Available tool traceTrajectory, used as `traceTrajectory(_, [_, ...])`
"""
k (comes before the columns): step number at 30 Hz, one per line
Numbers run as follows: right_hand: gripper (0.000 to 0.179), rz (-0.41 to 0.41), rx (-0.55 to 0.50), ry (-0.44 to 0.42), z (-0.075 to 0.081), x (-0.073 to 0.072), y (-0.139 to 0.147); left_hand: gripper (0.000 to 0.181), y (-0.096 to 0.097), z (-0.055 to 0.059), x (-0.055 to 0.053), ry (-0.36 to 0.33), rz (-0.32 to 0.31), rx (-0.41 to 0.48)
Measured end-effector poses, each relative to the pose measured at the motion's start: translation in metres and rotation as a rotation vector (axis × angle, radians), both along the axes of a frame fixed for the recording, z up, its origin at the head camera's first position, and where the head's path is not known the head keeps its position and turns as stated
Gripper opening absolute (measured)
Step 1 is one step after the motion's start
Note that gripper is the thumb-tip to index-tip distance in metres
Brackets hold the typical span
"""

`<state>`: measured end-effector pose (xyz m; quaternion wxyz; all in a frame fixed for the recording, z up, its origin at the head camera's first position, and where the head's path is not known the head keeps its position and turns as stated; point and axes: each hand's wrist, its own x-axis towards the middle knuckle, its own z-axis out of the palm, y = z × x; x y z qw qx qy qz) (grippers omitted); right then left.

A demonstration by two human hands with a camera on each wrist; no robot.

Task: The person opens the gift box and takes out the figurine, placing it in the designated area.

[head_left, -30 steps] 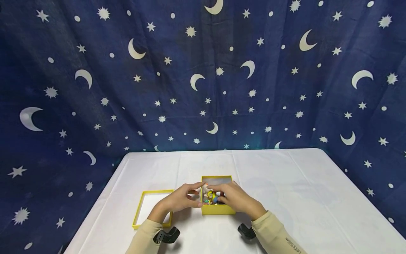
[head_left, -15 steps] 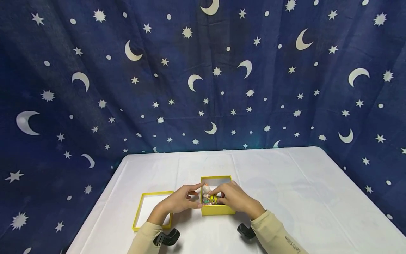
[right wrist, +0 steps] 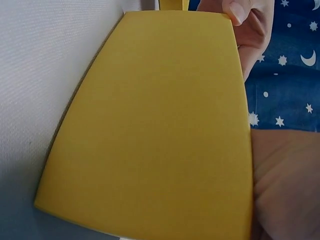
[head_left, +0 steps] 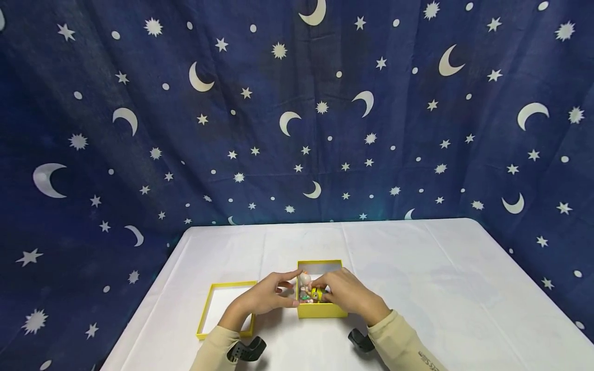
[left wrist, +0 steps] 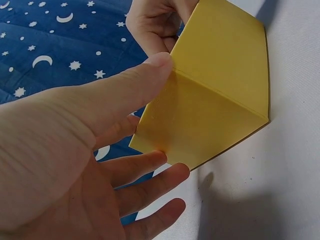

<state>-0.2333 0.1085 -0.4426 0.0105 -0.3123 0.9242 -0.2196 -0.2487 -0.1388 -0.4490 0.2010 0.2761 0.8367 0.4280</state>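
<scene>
A yellow open box (head_left: pixel 321 310) with a light inside stands on the table, holding small toy figures. My right hand (head_left: pixel 350 293) reaches over its right side and pinches a yellow one-eyed Minion figurine (head_left: pixel 316 294) low inside. A white-headed figurine (head_left: pixel 304 279) lies left of it, with a small grey-and-green figurine (head_left: pixel 304 294) below. My left hand (head_left: pixel 262 299) rests its thumb and index finger against the box's left rim, fingers mostly straight. In the left wrist view its other fingers spread beside the yellow wall. The box wall hides the figures in both wrist views.
The yellow-edged box lid (head_left: pixel 202 314) lies on the white-covered table (head_left: pixel 441 299), inner side up, partly under my left forearm. A dark blue cloth (head_left: pixel 260 129) with moons and stars hangs behind the table.
The Minion figurine has tipped over and sunk lower in the box with my right hand on it, and more of the white-headed figurine shows. My left hand stays at the rim.
</scene>
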Motion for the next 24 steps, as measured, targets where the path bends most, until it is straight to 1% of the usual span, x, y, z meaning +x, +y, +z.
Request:
traceTrajectory(7, [0.032,-0.02,-0.04,-0.011,-0.001,-0.001,0.0,0.073,0.0,0.001,0.0,0.003,-0.004,0.0])
traceTrajectory(11, [0.035,-0.014,-0.042,0.007,-0.001,-0.003,0.0,0.074,0.0,0.002,0.0,0.002,-0.003,-0.003])
traceTrajectory(14, [0.039,-0.008,-0.075,-0.05,0.002,-0.004,0.003,0.074,0.0,0.003,0.0,0.001,0.0,-0.006])
traceTrajectory(18, [0.042,0.002,-0.161,-0.155,0.008,-0.004,0.01,0.074,0.001,0.003,0.0,-0.009,0.012,-0.001])
traceTrajectory(21, [0.043,0.01,-0.213,-0.178,0.012,-0.003,0.016,0.074,0.0,0.004,0.001,-0.013,0.019,-0.001])
traceTrajectory(24, [0.043,-0.001,-0.257,-0.193,0.013,-0.003,0.021,0.074,0.001,0.004,0.001,-0.01,0.015,-0.007])
